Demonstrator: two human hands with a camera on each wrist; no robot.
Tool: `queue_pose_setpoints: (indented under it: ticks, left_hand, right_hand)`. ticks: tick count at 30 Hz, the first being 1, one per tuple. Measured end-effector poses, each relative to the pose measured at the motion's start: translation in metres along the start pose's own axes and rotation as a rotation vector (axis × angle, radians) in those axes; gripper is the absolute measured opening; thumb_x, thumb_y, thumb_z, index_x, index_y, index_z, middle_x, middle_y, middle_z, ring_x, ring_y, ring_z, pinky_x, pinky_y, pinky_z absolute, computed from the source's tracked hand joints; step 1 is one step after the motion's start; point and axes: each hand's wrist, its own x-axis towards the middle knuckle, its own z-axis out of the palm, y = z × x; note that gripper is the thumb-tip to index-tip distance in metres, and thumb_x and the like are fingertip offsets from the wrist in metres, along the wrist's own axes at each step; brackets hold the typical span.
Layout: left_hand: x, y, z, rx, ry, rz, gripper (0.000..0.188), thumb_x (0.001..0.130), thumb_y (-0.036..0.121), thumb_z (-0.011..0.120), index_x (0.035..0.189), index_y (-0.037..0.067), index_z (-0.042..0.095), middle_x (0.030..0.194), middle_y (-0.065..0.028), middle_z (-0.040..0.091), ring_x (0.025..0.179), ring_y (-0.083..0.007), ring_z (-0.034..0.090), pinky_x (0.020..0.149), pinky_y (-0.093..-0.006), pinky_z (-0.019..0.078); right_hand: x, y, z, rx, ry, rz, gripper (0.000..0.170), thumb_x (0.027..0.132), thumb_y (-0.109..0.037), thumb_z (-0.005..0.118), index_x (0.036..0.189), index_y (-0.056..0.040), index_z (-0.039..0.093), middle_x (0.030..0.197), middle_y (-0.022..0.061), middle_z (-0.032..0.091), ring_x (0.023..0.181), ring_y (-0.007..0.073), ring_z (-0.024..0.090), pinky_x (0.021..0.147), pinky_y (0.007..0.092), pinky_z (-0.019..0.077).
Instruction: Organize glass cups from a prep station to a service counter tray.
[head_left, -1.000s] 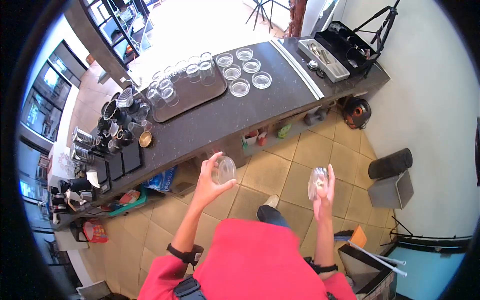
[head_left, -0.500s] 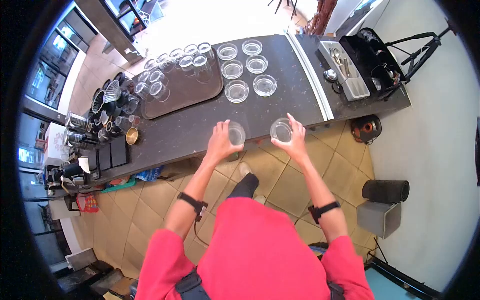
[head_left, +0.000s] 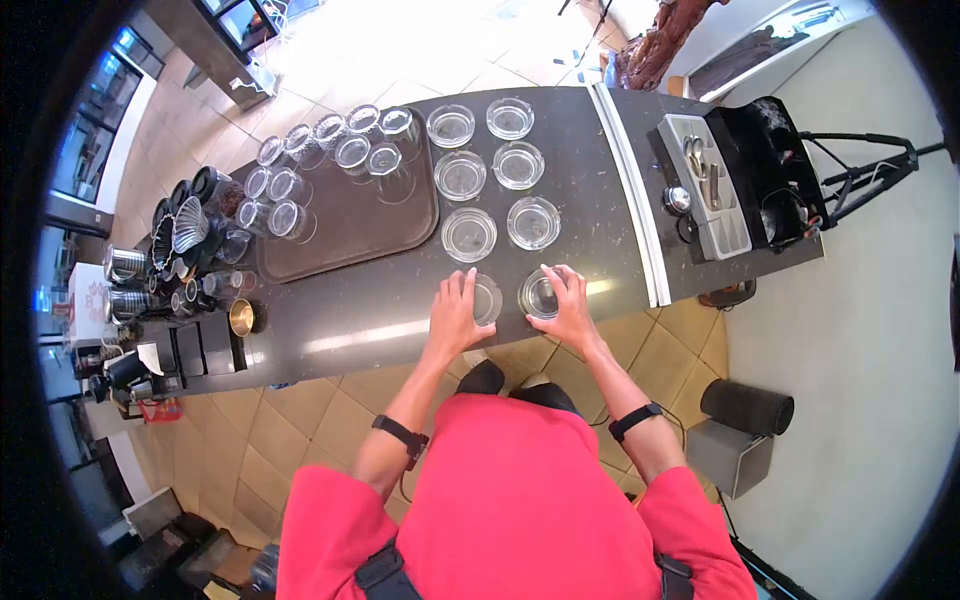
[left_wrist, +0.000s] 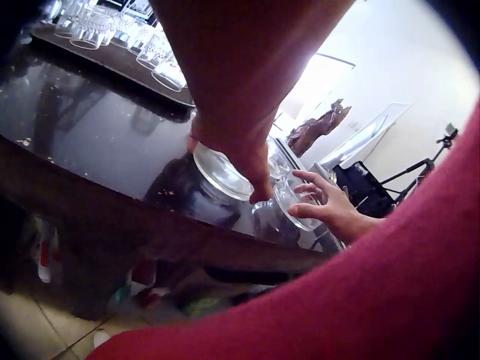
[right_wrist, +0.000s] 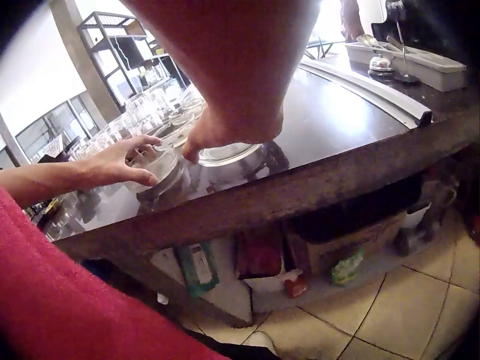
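Note:
At the counter's near edge my left hand (head_left: 458, 318) grips a round clear glass ashtray (head_left: 487, 300) by its side, thumb and fingers spread around the rim. Just to the right, my right hand (head_left: 570, 314) holds a second glass ashtray (head_left: 537, 295) the same way. Both dishes sit level at the dark countertop (head_left: 370, 310), a small gap between them. Beyond them several matching ashtrays (head_left: 469, 235) stand in two columns. In the left wrist view the forearm hides part of the left ashtray (left_wrist: 222, 177); the right ashtray (right_wrist: 227, 154) shows low under the right hand in its wrist view.
Left of the ashtrays is a brown tray (head_left: 350, 235) bearing several upturned drinking glasses (head_left: 385, 165). Coffee gear and a brass-coloured cup (head_left: 241, 318) crowd the far left. A white strip (head_left: 630, 195) crosses the counter at right, before a grey cutlery tray (head_left: 725, 225) and black box (head_left: 765, 170).
Both hands have carried their ashtrays forward from over the floor to the countertop, coming closer together. The person has stepped up to the counter.

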Motion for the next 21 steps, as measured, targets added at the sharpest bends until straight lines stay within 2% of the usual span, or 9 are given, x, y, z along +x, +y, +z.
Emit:
queue_pose_setpoints:
  ticks: [10,14,17,19,20,21]
  left_hand:
    - [0.003,0.008,0.005,-0.019,0.008,-0.033,0.114,0.057,0.029,0.092,0.151,0.004,0.032,0.140,-0.0223,0.043,0.129,-0.0401,0.043,0.107,-0.0482,0.0417]
    - [-0.004,0.009,0.012,-0.012,0.060,-0.064,0.121,0.056,0.029,0.093,0.154,0.005,0.027,0.140,-0.0214,0.043,0.130,-0.0408,0.043,0.109,-0.0485,0.0389]
    - [-0.014,0.003,0.019,-0.104,0.121,-0.127,0.123,0.059,0.035,0.092,0.156,0.005,0.023,0.144,-0.0213,0.041,0.133,-0.0399,0.040,0.112,-0.0497,0.0346]
    - [-0.022,-0.001,0.025,-0.149,0.158,-0.150,0.130,0.060,0.040,0.093,0.157,0.003,0.016,0.150,-0.0212,0.039,0.138,-0.0382,0.038,0.115,-0.0496,0.0304]
    - [-0.024,-0.005,0.028,-0.152,0.154,-0.154,0.130,0.060,0.040,0.093,0.157,0.003,0.016,0.150,-0.0212,0.039,0.138,-0.0382,0.038,0.115,-0.0496,0.0304]
    - [-0.025,-0.007,0.029,-0.177,0.179,-0.143,0.128,0.061,0.041,0.092,0.157,0.003,0.017,0.151,-0.0215,0.038,0.139,-0.0386,0.037,0.115,-0.0498,0.0299]
  right_hand:
    - [0.016,0.019,0.000,0.068,-0.051,-0.088,0.092,0.062,-0.026,0.089,0.143,-0.0153,0.048,0.144,0.0191,0.038,0.131,0.0409,0.038,0.112,0.0501,0.0362]
    - [0.016,0.024,-0.003,0.072,-0.070,-0.129,0.096,0.062,-0.029,0.091,0.145,-0.0157,0.046,0.148,0.0201,0.036,0.133,0.0417,0.037,0.112,0.0505,0.0357]
    - [0.008,0.027,-0.006,0.119,-0.041,-0.103,0.106,0.062,-0.033,0.093,0.150,-0.0152,0.038,0.150,0.0215,0.035,0.138,0.0437,0.034,0.114,0.0509,0.0341]
    - [0.000,0.041,-0.004,0.191,-0.034,-0.055,0.116,0.063,-0.036,0.093,0.155,-0.0112,0.027,0.152,0.0230,0.033,0.142,0.0430,0.032,0.115,0.0515,0.0321]
    - [-0.003,0.048,-0.002,0.190,-0.039,-0.051,0.116,0.063,-0.036,0.093,0.155,-0.0112,0.027,0.152,0.0230,0.033,0.142,0.0430,0.032,0.115,0.0515,0.0321]
    - [-0.004,0.053,-0.001,0.197,-0.052,-0.078,0.119,0.063,-0.037,0.093,0.155,-0.0073,0.022,0.152,0.0226,0.033,0.141,0.0418,0.033,0.116,0.0521,0.0311]
